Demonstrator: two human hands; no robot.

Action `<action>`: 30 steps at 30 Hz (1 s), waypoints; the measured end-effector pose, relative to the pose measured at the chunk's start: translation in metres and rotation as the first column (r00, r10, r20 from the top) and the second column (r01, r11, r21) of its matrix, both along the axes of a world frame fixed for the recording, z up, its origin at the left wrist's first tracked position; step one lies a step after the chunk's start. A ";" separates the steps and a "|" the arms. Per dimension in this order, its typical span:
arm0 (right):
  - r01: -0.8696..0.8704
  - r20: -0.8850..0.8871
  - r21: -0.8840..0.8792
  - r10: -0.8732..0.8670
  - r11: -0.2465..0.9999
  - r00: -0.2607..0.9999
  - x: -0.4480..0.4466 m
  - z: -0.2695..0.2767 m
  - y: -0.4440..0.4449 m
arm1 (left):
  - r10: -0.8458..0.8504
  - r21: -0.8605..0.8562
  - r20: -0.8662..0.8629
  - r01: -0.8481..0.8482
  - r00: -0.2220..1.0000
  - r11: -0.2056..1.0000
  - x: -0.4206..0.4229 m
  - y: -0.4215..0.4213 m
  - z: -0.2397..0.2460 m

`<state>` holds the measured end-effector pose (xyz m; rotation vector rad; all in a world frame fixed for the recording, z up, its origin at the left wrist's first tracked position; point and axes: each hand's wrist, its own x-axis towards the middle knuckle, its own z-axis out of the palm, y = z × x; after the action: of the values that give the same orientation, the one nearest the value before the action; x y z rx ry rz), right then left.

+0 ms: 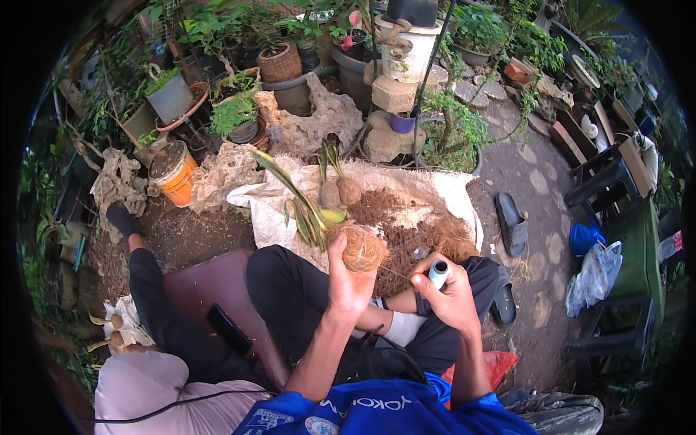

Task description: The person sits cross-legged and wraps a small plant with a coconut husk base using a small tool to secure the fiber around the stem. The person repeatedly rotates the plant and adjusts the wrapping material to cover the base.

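My left hand (350, 285) grips a ball of brown coconut fibre (361, 251) with thread wound around it. Long yellow-edged snake plant leaves (296, 198) stick out of the ball towards the upper left. In my right hand (448, 296) is a spool of pale thread (438, 272), its hollow end facing up. A strand of thread (394, 271) runs taut between the ball and my right fingers. Just beyond, two more fibre balls (340, 193) with snake plant leaves lie side by side on a whitish woven sack (435, 187).
Loose coconut fibre (405, 239) is heaped on the sack. A dark phone (228, 329) rests on the maroon seat (209, 283) at left, beside another person in a pale shirt (147, 386). Slides (511, 225), black stools (609, 182) and a plastic bag (595, 277) stand right; rocks and potted plants line the back.
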<state>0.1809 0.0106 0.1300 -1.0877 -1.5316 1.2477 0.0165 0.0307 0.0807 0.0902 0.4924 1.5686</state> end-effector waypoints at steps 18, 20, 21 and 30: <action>-0.058 0.150 0.082 0.045 0.995 0.988 0.008 -0.048 0.025 | -0.337 0.007 -0.077 0.339 0.938 0.941 -0.010 0.002 0.001; -0.135 -0.233 -0.228 0.080 0.964 0.969 0.012 -0.059 0.029 | -0.342 0.047 -0.048 0.344 0.938 0.938 -0.011 0.002 0.002; -0.209 -0.416 -0.378 0.036 0.902 0.908 0.013 -0.064 0.030 | -0.345 0.048 -0.042 0.347 0.938 0.937 -0.012 0.001 0.001; -0.794 -0.937 -0.320 -0.298 0.517 0.183 0.004 -0.085 0.038 | -0.513 0.007 -0.215 0.527 0.831 0.850 -0.021 -0.003 -0.021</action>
<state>0.1853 0.0486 0.0450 -0.1020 0.0406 2.4347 -0.0044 0.0277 0.0600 0.4107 0.5246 1.0367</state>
